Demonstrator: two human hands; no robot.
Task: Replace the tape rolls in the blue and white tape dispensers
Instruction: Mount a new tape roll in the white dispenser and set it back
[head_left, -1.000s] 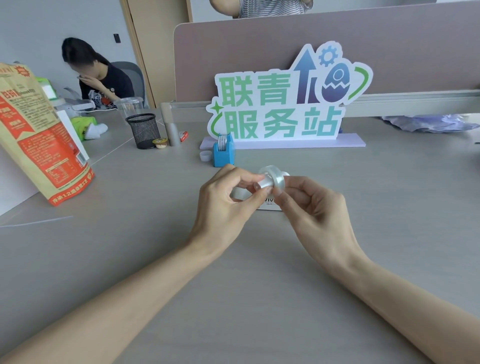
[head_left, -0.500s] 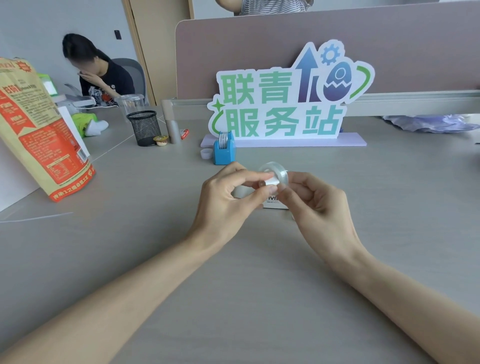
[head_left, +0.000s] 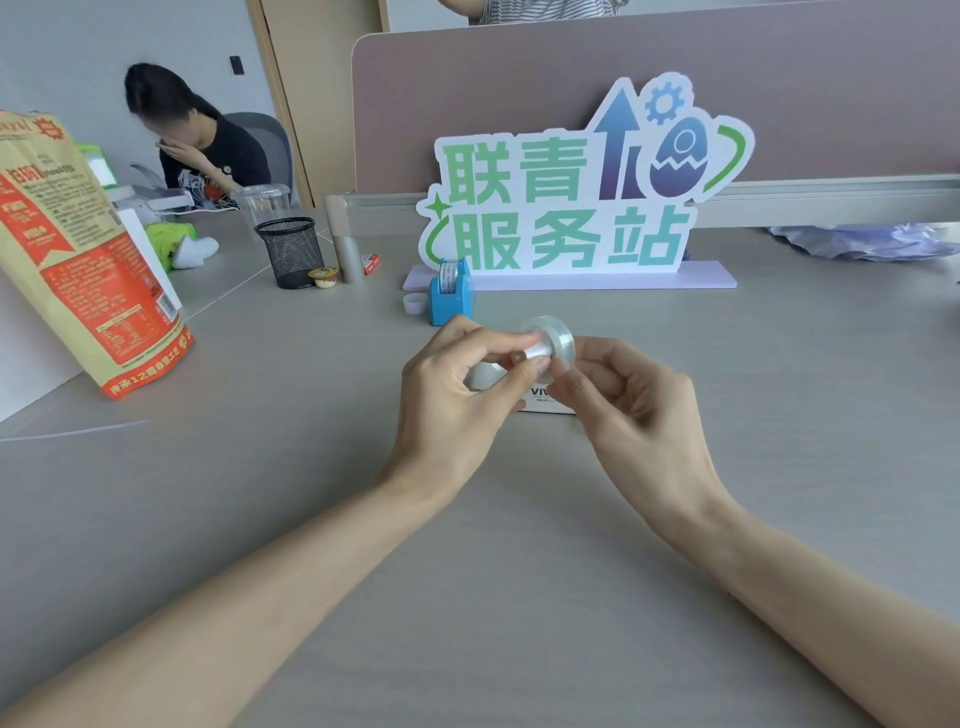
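Above the desk's middle, my left hand (head_left: 457, 395) pinches a small white spindle (head_left: 535, 353) that pokes through a clear tape roll (head_left: 556, 338). My right hand (head_left: 628, 410) grips that roll from the right side. Behind my hands stands the white tape dispenser (head_left: 543, 402), mostly hidden, with only its printed base showing. The blue tape dispenser (head_left: 451, 296) stands farther back, upright, with a roll in it. A small loose clear roll (head_left: 414, 303) lies just left of it.
A large sign (head_left: 571, 208) stands behind the blue dispenser. A black mesh pen cup (head_left: 291, 252), a small round tin (head_left: 323, 276) and a red box (head_left: 370, 263) are at back left. A tall snack bag (head_left: 78, 249) stands at left. A person sits at the far left desk.
My hands stayed together on the roll. The left fingers shifted along the spindle and the roll tilted slightly; the view moved a little.
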